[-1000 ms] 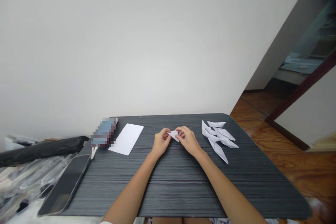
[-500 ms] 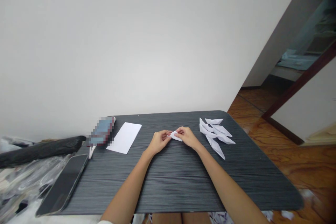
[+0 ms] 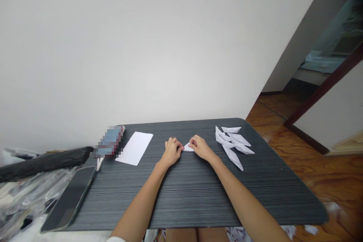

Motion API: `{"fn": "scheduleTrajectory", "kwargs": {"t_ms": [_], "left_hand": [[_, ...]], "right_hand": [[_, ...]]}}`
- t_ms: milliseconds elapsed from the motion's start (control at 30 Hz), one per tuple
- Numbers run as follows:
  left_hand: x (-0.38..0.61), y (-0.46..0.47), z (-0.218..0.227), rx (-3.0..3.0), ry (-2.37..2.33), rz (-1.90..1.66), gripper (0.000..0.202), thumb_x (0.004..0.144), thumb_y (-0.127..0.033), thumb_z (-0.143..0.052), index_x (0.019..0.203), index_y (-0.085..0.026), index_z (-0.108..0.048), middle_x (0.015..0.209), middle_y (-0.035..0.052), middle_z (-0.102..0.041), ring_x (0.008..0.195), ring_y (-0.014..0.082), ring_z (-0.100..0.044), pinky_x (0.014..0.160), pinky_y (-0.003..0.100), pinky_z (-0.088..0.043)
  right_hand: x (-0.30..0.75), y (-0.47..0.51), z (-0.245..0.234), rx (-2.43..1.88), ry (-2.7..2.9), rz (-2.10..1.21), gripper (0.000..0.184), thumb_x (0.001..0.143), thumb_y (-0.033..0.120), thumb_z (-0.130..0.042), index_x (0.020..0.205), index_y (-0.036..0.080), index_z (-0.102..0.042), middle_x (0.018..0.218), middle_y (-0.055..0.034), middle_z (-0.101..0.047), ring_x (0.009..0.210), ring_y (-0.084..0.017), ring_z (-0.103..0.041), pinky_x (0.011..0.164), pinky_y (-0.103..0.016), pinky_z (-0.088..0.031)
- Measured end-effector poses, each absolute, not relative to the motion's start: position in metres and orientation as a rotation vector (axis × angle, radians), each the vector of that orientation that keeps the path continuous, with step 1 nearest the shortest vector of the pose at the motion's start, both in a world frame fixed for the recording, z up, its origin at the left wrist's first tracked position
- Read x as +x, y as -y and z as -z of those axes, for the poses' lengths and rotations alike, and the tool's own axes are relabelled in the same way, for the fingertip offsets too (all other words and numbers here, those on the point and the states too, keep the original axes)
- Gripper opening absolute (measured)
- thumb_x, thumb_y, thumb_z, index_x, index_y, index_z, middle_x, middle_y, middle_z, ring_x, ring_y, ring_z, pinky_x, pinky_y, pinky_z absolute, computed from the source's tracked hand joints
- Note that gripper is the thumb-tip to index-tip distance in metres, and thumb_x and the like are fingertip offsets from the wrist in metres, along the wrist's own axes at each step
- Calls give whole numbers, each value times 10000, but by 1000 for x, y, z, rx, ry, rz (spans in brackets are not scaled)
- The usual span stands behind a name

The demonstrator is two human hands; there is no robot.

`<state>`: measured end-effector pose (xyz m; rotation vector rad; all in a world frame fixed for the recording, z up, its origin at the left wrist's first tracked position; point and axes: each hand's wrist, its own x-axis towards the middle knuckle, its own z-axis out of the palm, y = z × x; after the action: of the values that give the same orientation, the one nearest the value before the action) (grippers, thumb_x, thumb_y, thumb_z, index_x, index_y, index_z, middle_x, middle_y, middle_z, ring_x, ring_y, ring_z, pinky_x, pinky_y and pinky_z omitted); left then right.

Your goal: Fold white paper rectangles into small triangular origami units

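Observation:
A small folded white paper piece (image 3: 187,147) lies on the dark striped table (image 3: 198,196) between my hands. My left hand (image 3: 171,152) has its fingers curled and pressed onto the paper's left end. From the right, my right hand (image 3: 200,147) pinches the other end with closed fingers. Most of the paper is covered by my fingers. Several folded white paper boats (image 3: 234,144) lie in a loose pile just right of my right hand.
A flat white paper sheet (image 3: 135,148) lies left of my hands, beside a blurred small box (image 3: 110,141). A dark phone (image 3: 70,198) rests at the table's left edge. A black rolled object (image 3: 42,162) and clear plastic lie further left. Wooden floor lies to the right.
My hands have lowered the folded paper from just above the table onto its surface and now press it flat. My left fingers have curled over it.

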<state>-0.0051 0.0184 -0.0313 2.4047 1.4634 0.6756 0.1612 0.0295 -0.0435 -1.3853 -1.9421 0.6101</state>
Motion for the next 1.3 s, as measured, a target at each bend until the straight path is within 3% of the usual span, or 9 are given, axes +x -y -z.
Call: {"fn": "scheduleTrajectory", "kwargs": {"t_ms": [200,567,767,933,1167,1300], "left_hand": [[1,-20,30,2286,-1691,-474,146,719,-267,-498,638,-155,-544,794,41,-512,862,217,-410,730,384,-290],[-1,-7,25,2411,-1934,-410,231,814,-179,-300,786,-144,-527,884,103,-477,904,240,-371,730,408,-272],[8,-3,21,2369,-1898,-518,198,811,-341,-365,860,-188,-481,914,65,-465,904,218,-367,733,364,-279],[19,-6,26,2309,-1905,-471,111,778,-216,-382,818,-186,-481,904,72,-482,898,234,-374,717,392,-280],[12,-6,24,2309,-1852,-558,223,761,-71,-324,774,-177,-520,858,60,-511,892,213,-409,747,413,-271],[6,-1,21,2450,-1618,-718,280,799,-90,-319,900,-203,-555,906,50,-511,910,184,-434,778,382,-289]], "right_hand": [[158,-25,45,-1390,1968,-575,78,706,126,-529,642,160,-501,684,11,-446,643,-108,-440,630,-229,-341],[154,-20,39,-1396,2016,-544,91,736,109,-493,676,172,-463,729,-3,-446,709,-124,-453,685,-239,-351],[152,-19,40,-1415,2048,-480,69,758,126,-467,709,173,-455,757,-16,-444,759,-138,-446,719,-251,-346],[151,-16,41,-1480,2113,-386,34,785,159,-445,796,180,-468,827,-36,-473,808,-157,-442,711,-264,-326],[146,-6,40,-1637,2177,-149,212,823,179,-388,1019,224,-456,945,-79,-482,875,-212,-405,716,-314,-273],[144,-4,39,-1651,2180,-112,254,814,153,-381,1049,217,-454,950,-93,-483,877,-221,-403,723,-321,-270]]}}
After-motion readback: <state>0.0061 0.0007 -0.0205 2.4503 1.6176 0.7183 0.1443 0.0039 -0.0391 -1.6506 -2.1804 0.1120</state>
